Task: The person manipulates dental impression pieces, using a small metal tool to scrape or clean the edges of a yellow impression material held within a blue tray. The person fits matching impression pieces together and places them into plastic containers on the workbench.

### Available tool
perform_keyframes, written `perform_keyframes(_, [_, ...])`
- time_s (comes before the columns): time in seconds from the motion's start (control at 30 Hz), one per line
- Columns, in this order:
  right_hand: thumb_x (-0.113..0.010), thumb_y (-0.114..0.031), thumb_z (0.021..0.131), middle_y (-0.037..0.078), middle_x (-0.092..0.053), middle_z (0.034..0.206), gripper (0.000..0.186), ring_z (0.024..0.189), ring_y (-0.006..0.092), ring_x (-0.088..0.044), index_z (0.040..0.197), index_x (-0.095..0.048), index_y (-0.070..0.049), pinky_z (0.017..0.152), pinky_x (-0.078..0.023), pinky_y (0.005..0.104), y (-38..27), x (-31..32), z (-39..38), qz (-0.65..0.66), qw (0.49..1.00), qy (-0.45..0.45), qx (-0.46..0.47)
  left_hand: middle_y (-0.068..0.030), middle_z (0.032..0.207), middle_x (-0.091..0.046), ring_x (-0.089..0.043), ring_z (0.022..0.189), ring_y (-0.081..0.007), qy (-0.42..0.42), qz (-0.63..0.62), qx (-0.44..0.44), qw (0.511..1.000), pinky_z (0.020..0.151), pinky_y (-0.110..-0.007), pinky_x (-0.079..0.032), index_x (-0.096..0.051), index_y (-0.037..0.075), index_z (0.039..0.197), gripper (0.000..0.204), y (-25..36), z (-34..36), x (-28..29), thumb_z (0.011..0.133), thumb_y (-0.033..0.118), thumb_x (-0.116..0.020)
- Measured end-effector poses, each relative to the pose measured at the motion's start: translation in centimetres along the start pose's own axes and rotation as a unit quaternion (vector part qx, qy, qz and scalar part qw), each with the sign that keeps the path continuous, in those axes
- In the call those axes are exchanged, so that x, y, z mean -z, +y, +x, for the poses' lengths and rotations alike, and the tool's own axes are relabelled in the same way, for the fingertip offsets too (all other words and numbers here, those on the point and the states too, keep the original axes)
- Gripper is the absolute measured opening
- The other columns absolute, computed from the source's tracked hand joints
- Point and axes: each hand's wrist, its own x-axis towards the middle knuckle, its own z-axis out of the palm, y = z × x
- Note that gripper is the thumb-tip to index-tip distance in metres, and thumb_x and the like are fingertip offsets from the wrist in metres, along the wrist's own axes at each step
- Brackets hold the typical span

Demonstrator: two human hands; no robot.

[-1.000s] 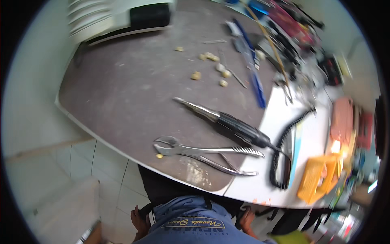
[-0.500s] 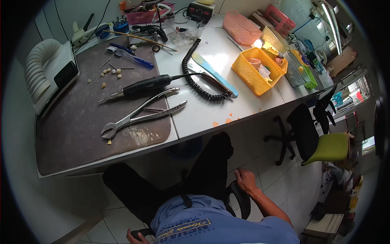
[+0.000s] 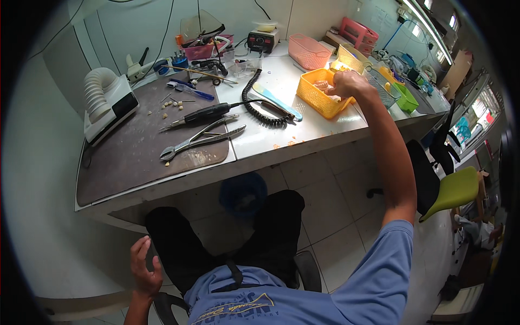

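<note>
My right hand (image 3: 349, 85) is over the yellow basket (image 3: 316, 104), its fingers curled down at the basket's inner side. What they touch or grip is hidden behind the hand. Pinkish dental-model-like pieces (image 3: 324, 86) lie in the basket beside it. My left hand (image 3: 146, 269) hangs open near my left thigh, thumb apart from the fingers, holding nothing. On the brown mat lie metal cutting pliers (image 3: 187, 145) and a black rotary handpiece (image 3: 207, 114) with a coiled cord (image 3: 250, 111). A blue spatula (image 3: 281, 103) rests on the white tabletop.
Small cream pieces (image 3: 172, 103) and a blue-handled brush (image 3: 200, 94) lie on the mat (image 3: 119, 168). A white hose unit (image 3: 108, 105) stands left. Pink basket (image 3: 309, 51), grey basket (image 3: 382, 89) and green basket (image 3: 407, 99) stand right. A blue bin (image 3: 242, 189) sits below; a chair (image 3: 455, 190) stands right.
My right hand has risen from the chair armrest and reached forward to the yellow basket. My left hand has lifted off the left armrest and moved forward, opening.
</note>
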Motion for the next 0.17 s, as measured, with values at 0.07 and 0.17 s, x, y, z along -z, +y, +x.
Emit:
perform_keyframes(0.07, [-0.071, -0.038, 0.081, 0.014, -0.073, 0.100, 0.043, 0.095, 0.0271, -0.069, 0.109, -0.070, -0.006, 0.088, -0.050, 0.0428, -1.0, 0.2, 0.5, -0.083, 0.991, -0.109, 0.001, -0.0196, 0.126, -0.052, -0.056, 0.114, -0.0360, -0.003, -0.007, -0.048, 0.999, 0.098, -0.043, -0.046, -0.047, 0.005, 0.132, 0.049, 0.3, 1.2, 1.3, 0.084, -0.001, -0.055])
perform_keyframes(0.17, [-0.076, -0.042, 0.078, 0.014, -0.072, 0.109, 0.045, 0.107, 0.0213, -0.066, 0.109, -0.072, -0.010, 0.092, -0.050, 0.0393, -0.2, 0.4, 0.8, 0.011, 0.990, -0.137, -0.031, -0.0187, 0.124, -0.053, -0.057, 0.111, -0.0360, -0.023, 0.013, -0.106, 0.994, 0.095, -0.042, -0.049, -0.048, 0.005, 0.131, 0.044, 0.0, 2.0, 3.0, 0.088, 0.005, -0.056])
